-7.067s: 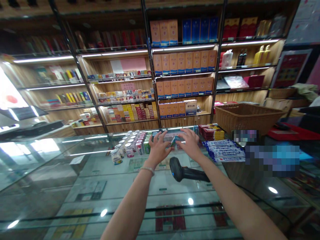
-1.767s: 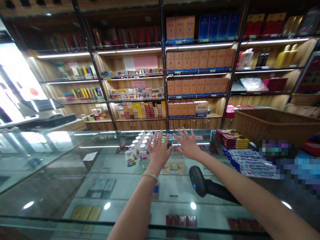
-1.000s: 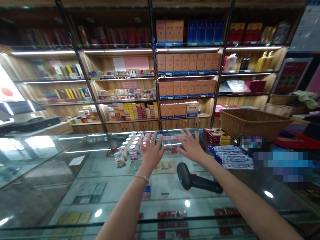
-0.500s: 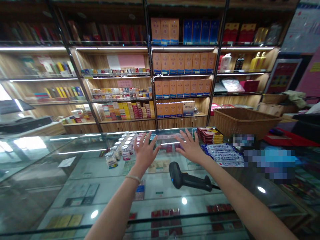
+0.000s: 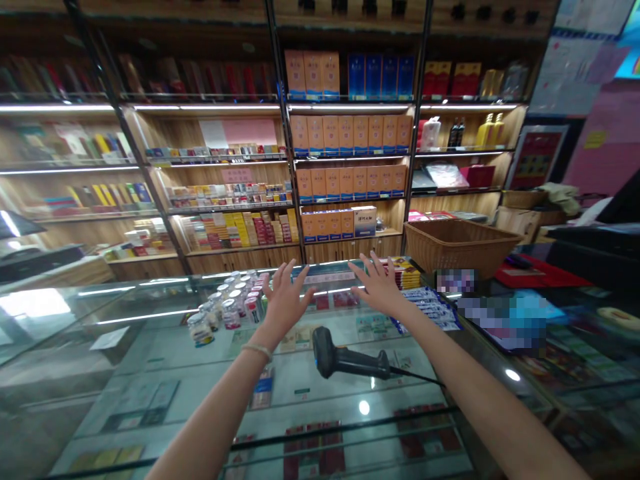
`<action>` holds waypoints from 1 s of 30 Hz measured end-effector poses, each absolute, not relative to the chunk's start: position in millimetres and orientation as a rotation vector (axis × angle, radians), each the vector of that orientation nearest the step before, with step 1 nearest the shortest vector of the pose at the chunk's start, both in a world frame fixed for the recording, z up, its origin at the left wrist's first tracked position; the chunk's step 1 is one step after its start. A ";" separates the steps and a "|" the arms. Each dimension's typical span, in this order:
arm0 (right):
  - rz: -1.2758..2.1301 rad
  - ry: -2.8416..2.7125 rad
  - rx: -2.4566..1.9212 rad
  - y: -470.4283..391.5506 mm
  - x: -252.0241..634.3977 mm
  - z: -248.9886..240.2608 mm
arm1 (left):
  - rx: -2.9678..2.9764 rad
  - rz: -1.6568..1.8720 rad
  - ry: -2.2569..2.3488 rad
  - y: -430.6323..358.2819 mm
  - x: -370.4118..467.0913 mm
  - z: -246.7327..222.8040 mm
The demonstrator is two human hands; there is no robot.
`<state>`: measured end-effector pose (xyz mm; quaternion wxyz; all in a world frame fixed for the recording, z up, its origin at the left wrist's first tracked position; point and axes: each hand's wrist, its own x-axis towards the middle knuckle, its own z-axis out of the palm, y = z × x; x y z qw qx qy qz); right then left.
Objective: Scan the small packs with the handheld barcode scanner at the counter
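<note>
My left hand (image 5: 286, 298) is stretched forward over the glass counter (image 5: 200, 373), fingers spread and holding nothing. Just left of it stand several small jars (image 5: 231, 313) in rows. My right hand (image 5: 379, 288) is also open, with its fingers apart and empty. Beneath and beside it lie blue-and-white packets (image 5: 430, 308), and behind it is a stack of red and yellow packs (image 5: 406, 273). Between my forearms a black barcode scanner (image 5: 345, 357) rests on the glass, its cable running right under my right arm.
A brown woven basket (image 5: 457, 243) stands at the counter's back right, near a red mat (image 5: 550, 273) and a blurred-out blue item (image 5: 530, 313). Shelves across the back hold orange boxes (image 5: 350, 137) and blue boxes (image 5: 381, 77). A white paper (image 5: 109, 338) lies at left.
The view has turned slightly, so counter and shelves sit further left in the picture. Both hands remain stretched out and open; the scanner lies as before.
</note>
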<state>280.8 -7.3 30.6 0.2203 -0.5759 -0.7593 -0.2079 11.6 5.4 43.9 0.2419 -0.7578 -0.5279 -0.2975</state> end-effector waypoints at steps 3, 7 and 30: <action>-0.564 -2.074 -1.615 -4.6 290.2 31.3 | -2.086 -0.813 -1.474 5.4 27.4 49.7; -0.572 -2.051 -1.645 -0.3 300.4 31.3 | -2.126 -0.822 -1.491 4.8 53.1 55.4; -0.579 -1.837 -1.843 37.5 411.6 6.3 | -2.375 -0.723 -1.344 45.0 179.3 53.5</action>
